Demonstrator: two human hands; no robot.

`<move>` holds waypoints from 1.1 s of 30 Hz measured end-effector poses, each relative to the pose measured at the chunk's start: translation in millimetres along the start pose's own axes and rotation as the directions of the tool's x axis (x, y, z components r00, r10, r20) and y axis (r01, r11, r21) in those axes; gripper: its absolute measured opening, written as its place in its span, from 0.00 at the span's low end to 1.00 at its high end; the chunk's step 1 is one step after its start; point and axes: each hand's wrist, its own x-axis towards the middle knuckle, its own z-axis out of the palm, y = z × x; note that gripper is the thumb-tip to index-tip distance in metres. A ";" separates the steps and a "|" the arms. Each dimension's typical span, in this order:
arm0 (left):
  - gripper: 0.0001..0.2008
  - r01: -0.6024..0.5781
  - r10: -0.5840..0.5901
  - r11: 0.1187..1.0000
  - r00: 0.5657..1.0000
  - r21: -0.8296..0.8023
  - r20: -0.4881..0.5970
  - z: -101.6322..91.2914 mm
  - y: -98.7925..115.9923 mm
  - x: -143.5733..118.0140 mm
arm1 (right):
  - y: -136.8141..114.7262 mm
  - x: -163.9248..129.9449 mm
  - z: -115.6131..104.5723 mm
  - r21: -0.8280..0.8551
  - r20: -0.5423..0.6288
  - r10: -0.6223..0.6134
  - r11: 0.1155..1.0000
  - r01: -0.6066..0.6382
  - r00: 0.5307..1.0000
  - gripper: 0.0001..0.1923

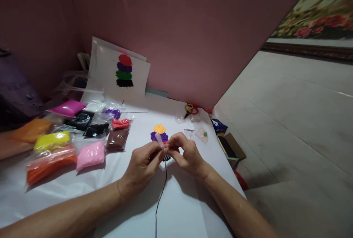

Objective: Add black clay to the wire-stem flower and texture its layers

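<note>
My left hand [145, 160] is closed in a pinch, with a pale, translucent stick [159, 140] pointing up from its fingertips. The thumb and forefinger of my right hand [187, 153] pinch together right beside it, and what they hold is too small to make out. Just under the fingertips on the white paper is a layered clay piece: a yellow scalloped part [159, 129], a purple part [154, 136], a bit of red, and a black-and-white striped part [167, 158], partly covered by my hands. From its lower end a black cord [162, 190] runs toward me.
Bags of coloured clay, such as pink [91, 155], orange-red [52, 164] and brown [117, 139], crowd the left. A sheet with coloured clay layers [124, 70] leans against the wall. Scissors [190, 110], tweezers [189, 130] and a small bag [202, 135] lie near the right edge.
</note>
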 end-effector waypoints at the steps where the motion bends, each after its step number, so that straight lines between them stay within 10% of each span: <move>1: 0.10 0.008 -0.009 1.000 1.000 -0.008 -0.028 -0.4 -0.2 0.5 | 1.2 1.0 -0.3 0.026 -0.018 0.023 0.999 -0.023 1.000 0.06; 8: 0.10 0.158 -0.147 0.987 0.945 0.015 -0.291 -1.3 -2.3 9.1 | 51.3 6.9 3.2 0.300 -0.447 0.314 0.935 -0.190 0.837 0.09; 17: 0.11 0.361 -0.359 0.920 0.932 0.152 -0.043 -4.4 1.0 12.7 | 65.4 3.8 5.5 0.174 -0.328 0.286 0.955 -0.240 0.900 0.08; 33: 0.11 0.463 -0.472 0.872 0.882 0.161 0.021 -6.0 -2.7 9.5 | 67.0 5.7 3.6 0.012 -0.273 0.231 0.972 -0.236 0.934 0.07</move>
